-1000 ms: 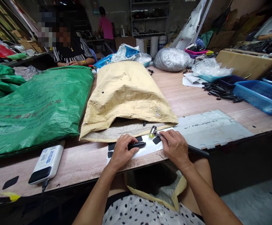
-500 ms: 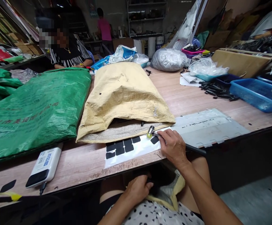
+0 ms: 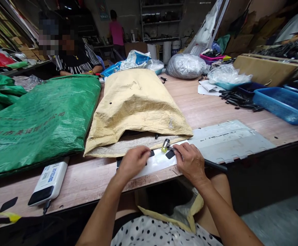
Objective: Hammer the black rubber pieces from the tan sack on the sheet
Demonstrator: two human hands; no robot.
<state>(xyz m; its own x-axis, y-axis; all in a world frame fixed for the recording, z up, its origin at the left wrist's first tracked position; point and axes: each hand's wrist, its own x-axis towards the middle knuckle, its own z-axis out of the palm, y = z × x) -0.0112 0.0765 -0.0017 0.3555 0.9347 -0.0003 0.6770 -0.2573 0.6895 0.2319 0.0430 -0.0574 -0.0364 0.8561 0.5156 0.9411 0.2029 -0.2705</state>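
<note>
Yellow-faced hammer (image 3: 166, 145) is grasped by the right hand (image 3: 191, 161); from its head, white sheet (image 3: 157, 163) is seen at 7 o'clock, beige woven sack (image 3: 138, 102) at 11, left hand (image 3: 133, 160) at 8, blurred, fingers curled; whether anything is held there can't be told

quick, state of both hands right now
Left hand: fingers curled over a glossy white sheet; blurred, cannot tell if holding anything.
Right hand: closed, holding a black-handled metal hammer with yellow tip.

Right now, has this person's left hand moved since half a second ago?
Yes. Judged against the table, the left hand has come up from below its front edge to over the white sheet.
</note>
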